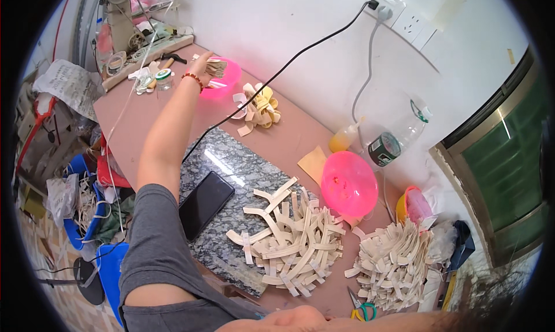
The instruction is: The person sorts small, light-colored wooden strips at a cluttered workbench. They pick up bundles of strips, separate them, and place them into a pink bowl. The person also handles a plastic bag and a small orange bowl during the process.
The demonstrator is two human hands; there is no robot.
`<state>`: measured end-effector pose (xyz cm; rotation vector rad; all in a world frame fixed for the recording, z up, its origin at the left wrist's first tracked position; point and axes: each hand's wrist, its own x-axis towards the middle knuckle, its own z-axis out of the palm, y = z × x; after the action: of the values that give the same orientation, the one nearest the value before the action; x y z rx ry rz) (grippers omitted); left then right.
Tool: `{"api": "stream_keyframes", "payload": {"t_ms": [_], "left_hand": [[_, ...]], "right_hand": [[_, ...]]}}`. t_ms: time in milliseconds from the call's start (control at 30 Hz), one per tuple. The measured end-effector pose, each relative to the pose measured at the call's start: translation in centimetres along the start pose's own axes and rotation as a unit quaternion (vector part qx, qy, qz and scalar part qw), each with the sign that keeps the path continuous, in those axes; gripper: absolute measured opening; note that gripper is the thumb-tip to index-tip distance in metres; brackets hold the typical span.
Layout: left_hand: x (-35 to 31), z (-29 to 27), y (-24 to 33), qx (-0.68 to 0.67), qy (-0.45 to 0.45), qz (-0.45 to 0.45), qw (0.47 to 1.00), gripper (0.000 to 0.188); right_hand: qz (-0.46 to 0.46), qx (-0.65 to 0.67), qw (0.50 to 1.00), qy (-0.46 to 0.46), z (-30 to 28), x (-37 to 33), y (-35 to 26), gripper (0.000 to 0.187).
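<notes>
My left hand (200, 69), with a red bead bracelet at the wrist, reaches to the far left of the table. Its fingers are closed round a bundle of beige strips (216, 68), held over a bright pink bowl (233, 73). Inside that bowl lie a few whitish pieces, partly hidden by the hand. Next to the bowl is a small heap of cream and yellow strips (260, 106). My right hand is not in view.
A granite slab (222, 150) bears a black phone (206, 205) and part of a strip pile (303, 239). Rightward are a second pile (390, 262), scissors (363, 310), another pink bowl (349, 183) and a plastic bottle (399, 136). A black cable (277, 86) crosses the table.
</notes>
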<state>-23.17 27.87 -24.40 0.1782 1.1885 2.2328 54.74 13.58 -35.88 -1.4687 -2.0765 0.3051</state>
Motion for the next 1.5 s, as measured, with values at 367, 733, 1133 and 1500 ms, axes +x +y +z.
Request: {"api": "stream_keyframes", "payload": {"t_ms": [367,733,1133,1500], "left_hand": [[-12.1,3.5,0.0,0.326,-0.099,0.329,0.881,0.052],[-47.0,9.6,6.6,0.132,-0.636,0.316,0.691,0.011],[-51.7,15.1,4.7,0.004,-0.815,0.232,0.531,0.019],[-54.6,13.8,2.6,-0.034,-0.833,0.115,0.54,0.013]], "right_hand": [[-0.006,-0.028,0.999,0.027,-1.1,-2.1,1.4,0.011],[-0.078,-0.009,0.995,0.056,-1.4,-0.2,0.1,0.01],[-0.002,0.035,0.999,0.03,-3.0,-1.5,1.9,0.01],[-0.004,0.325,0.878,-0.351,-12.8,-2.4,0.5,0.019]]}}
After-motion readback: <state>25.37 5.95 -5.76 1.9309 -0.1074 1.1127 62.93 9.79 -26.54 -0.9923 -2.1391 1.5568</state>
